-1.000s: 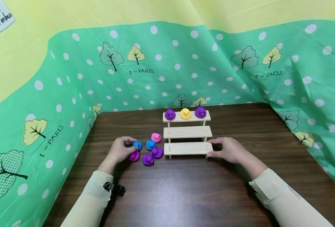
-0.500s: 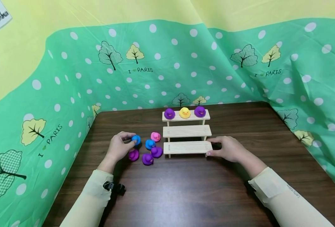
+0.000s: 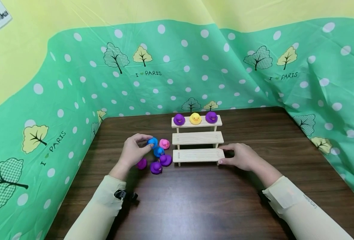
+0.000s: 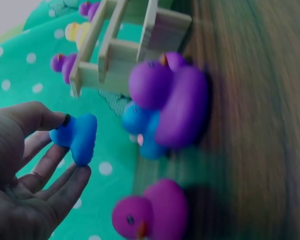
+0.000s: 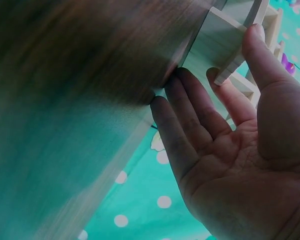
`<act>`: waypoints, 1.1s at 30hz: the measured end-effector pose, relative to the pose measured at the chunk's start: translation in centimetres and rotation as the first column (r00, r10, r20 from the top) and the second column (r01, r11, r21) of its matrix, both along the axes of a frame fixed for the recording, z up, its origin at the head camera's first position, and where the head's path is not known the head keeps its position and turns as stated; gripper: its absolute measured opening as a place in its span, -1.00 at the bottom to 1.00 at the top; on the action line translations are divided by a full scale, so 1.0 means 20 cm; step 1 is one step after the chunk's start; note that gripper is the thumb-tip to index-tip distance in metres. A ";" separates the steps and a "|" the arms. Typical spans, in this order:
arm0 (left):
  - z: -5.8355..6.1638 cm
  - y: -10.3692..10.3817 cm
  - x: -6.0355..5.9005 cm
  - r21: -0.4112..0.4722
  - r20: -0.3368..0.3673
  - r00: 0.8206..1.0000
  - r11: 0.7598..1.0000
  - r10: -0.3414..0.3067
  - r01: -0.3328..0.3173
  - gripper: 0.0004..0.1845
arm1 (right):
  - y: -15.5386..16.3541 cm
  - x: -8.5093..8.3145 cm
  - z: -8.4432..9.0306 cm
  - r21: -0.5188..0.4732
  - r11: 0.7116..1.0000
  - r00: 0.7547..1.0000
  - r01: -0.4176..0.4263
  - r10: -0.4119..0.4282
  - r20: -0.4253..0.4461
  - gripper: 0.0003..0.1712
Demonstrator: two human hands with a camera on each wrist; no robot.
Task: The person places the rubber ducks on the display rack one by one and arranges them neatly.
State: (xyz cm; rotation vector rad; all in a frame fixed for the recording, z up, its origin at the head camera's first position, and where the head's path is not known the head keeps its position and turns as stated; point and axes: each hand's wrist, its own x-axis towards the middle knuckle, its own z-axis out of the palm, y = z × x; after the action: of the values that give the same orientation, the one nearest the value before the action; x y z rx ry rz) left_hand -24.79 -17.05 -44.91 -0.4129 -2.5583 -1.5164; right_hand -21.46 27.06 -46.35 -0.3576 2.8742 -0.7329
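blue duck point(image 4: 77, 136) maybe beak-left in left hand point(image 3: 134, 150)

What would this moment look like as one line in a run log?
left hand: pinches blue duck, lifted | right hand: steadies wooden step shelf | top step: three ducks | table: five loose ducks

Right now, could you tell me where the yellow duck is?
In the head view, the yellow duck sits on the top step of the wooden stand, between two purple ducks.
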 end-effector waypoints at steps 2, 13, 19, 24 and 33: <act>0.02 0.04 0.00 0.009 -0.010 1.000 1.000 -0.011 0.011 -0.75 | 0.00 0.00 0.00 -0.004 1.000 1.000 -0.003 0.003 -0.003 -0.16; 0.10 0.24 0.00 0.057 -0.041 0.994 0.993 -0.100 0.102 -0.72 | 0.00 0.00 0.00 -0.006 1.000 1.000 0.002 -0.002 -0.003 -0.19; 0.14 0.36 0.00 0.049 -0.044 0.991 0.991 -0.125 0.127 -0.74 | 0.00 0.00 0.00 -0.001 1.000 1.000 0.004 -0.004 -0.007 -0.20; 0.13 0.46 -0.01 0.047 -0.077 0.985 0.986 -0.157 0.161 -0.76 | 0.00 0.00 0.00 0.000 1.000 1.000 0.001 -0.001 -0.001 -0.17; 0.11 0.61 -0.03 0.063 -0.072 0.977 0.977 -0.201 0.206 -0.77 | 0.01 0.00 -0.01 0.005 1.000 1.000 0.008 -0.008 0.003 -0.16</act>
State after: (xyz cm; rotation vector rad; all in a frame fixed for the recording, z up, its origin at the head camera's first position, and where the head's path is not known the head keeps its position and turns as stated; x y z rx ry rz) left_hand -25.35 -4.91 -42.63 -0.7229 -2.4686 -1.6233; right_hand -21.53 27.17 -46.52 -0.3441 2.8761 -0.7274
